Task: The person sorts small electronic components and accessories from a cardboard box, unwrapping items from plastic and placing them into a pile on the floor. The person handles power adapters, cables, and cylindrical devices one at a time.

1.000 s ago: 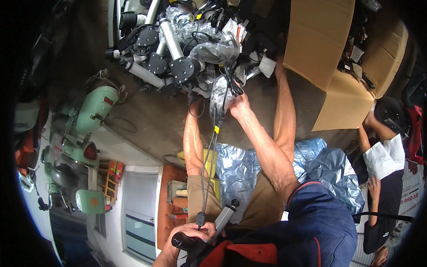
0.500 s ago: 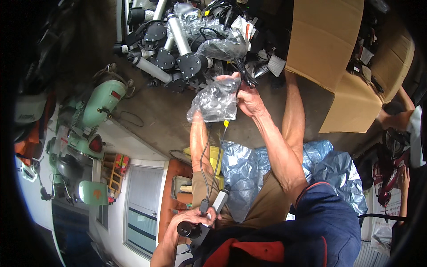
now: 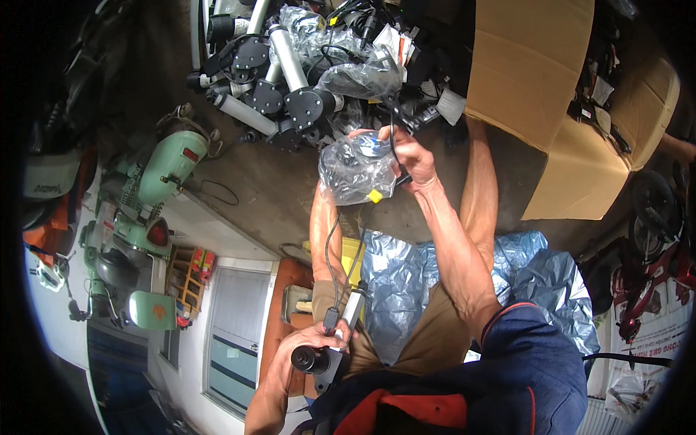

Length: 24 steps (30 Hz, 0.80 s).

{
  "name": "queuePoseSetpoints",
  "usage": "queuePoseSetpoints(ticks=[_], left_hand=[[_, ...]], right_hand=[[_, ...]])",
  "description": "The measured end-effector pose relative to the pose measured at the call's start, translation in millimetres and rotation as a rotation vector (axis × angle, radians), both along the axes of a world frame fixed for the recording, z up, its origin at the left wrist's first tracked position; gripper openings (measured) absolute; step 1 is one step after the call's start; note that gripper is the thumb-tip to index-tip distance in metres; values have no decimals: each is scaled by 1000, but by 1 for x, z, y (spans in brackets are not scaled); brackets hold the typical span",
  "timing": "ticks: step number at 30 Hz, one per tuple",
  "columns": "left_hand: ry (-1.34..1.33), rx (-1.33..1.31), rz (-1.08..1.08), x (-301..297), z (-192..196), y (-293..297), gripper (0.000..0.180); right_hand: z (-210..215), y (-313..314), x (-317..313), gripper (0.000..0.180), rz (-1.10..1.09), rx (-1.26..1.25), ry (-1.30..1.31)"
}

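Observation:
My left hand (image 3: 312,339) is closed around a linear actuator (image 3: 354,307) at my lap, its black motor end toward me and its pale tube pointing away. Cables run up from it, one with a dark inline connector (image 3: 330,319). Farther out, my right hand (image 3: 417,163) grips a crumpled clear plastic bag (image 3: 348,172) together with a black cable. Something dark with a blue patch shows through the bag, too blurred to name. At the bag's lower edge a yellow tag (image 3: 375,196) hangs on the cable.
Beyond my hands lies a pile of silver-and-black actuators (image 3: 290,65) with cables and plastic bags. An open cardboard box (image 3: 533,65) stands at the right. Silvery-blue plastic sheeting (image 3: 395,275) lies between my legs. A green scooter (image 3: 163,170) is at the left. Another person's hand (image 3: 678,148) shows at the right edge.
My right hand has turned and the bag has shifted slightly right, with the yellow tag now against it. The actuator has tilted upward slightly. The other person has mostly left the right edge.

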<state>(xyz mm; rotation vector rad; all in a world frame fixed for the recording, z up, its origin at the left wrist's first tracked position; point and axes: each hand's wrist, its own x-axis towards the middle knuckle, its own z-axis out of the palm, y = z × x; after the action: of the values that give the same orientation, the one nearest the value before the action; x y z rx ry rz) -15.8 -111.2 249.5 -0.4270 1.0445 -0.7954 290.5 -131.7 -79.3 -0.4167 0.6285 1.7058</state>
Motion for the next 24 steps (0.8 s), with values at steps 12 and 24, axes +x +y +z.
queuePoseSetpoints(ticks=[12,24], left_hand=[[25,19,29,8,1,-4,14],[165,274,288,34,-24,31,12]], right_hand=[[3,-5,-23,51,283,-205,-156],[5,3,-27,48,299,-136,-30]])
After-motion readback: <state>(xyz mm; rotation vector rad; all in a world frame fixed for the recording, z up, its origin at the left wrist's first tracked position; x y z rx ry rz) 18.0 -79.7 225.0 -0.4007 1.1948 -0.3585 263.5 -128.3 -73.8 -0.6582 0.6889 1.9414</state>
